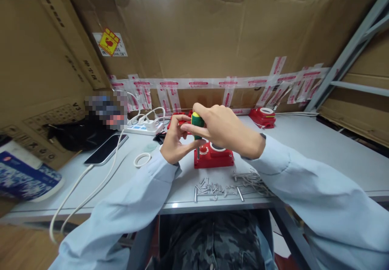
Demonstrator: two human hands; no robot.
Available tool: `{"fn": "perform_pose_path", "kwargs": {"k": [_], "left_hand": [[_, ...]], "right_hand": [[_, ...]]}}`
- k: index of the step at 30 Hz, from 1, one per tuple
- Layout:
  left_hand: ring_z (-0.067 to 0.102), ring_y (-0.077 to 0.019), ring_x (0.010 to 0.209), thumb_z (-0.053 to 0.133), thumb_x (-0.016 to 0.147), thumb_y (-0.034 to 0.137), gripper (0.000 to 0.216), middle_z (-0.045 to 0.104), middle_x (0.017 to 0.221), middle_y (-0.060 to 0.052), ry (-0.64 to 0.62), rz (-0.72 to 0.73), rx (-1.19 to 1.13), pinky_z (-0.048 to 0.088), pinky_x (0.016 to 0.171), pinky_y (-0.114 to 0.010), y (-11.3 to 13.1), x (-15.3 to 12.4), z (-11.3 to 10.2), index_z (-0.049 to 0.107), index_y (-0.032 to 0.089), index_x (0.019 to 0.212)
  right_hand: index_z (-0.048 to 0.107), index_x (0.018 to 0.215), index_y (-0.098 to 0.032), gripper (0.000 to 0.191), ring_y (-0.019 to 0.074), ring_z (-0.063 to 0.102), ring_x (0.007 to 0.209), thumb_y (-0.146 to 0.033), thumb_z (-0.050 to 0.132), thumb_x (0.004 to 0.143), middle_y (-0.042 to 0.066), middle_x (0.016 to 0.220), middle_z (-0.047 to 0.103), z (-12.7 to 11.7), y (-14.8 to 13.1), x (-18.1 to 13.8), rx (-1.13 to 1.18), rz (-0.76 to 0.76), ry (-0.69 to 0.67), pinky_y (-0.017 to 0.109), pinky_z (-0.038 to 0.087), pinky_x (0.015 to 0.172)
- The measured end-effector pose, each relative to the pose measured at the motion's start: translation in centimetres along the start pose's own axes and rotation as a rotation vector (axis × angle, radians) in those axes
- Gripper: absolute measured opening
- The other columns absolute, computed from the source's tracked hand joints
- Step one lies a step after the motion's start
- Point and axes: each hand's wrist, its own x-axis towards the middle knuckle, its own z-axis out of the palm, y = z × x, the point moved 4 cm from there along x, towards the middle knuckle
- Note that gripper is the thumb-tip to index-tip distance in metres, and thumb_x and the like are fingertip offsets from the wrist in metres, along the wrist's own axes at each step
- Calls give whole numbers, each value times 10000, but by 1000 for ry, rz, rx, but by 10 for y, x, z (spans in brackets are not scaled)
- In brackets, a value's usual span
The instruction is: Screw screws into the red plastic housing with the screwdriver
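Observation:
A screwdriver with a green and yellow handle (197, 125) stands upright, its metal shaft pointing down at the left part of a red housing (214, 162). My right hand (226, 128) is closed round the top of that handle. Around the lower handle curl the thumb and fingers of my left hand (174, 142), though part of their contact is hidden. The housing has a white ring on top and a round red piece beside the shaft. In front of it lie many loose screws (212, 188) and several longer metal pins (240, 193).
Another red housing (262, 118) sits at the back right, and more red parts are behind my hands. On the left are a white ring (142, 160), a phone (106, 149) with its cable, a power strip (146, 127) and a blue-and-white container (27, 172). Cardboard (194, 39) walls the back.

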Motion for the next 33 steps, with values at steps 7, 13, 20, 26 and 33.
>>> {"fn": "perform_pose_path", "kwargs": {"k": [7,13,20,26,33], "left_hand": [[534,-99,658,748,673,237,552,578,795,21,-87,4,-5,369,550,-214,3,-1,5,354,212,1059],[396,-51,544,806,595,231,529,457,710,73,-16,12,5,320,493,-184,-1,1,0,379,209,906],[502,-91,617,772,658,244,480,554,730,43,-83,5,-16,329,532,-212,0,0,2,375,211,926],[580,-215,879,813,561,408,571,610,939,-47,-294,85,323,457,730,-310,-19,-4,4,536,179,1004],[563,-337,1127,763,628,415,696,596,1228,-136,-678,11,398,464,931,-455,-56,-15,13,504,174,1227]], "right_hand": [[493,1081,-173,264,144,533,687,-319,537,866,48,852,635,-5,1,-4,147,-87,-63,241,313,589],[511,1006,-157,366,147,497,608,-481,544,840,38,738,609,1,2,-1,90,-29,80,255,272,560],[498,1123,-182,239,125,519,684,-219,488,887,31,874,639,-10,1,-7,326,-188,-124,242,312,614],[549,956,-149,201,130,484,608,-322,567,856,37,733,608,-13,0,-2,96,-82,-84,250,279,575],[560,919,-133,321,184,570,638,-447,562,850,71,719,631,-9,-4,2,-103,-57,-18,262,273,539]]}}
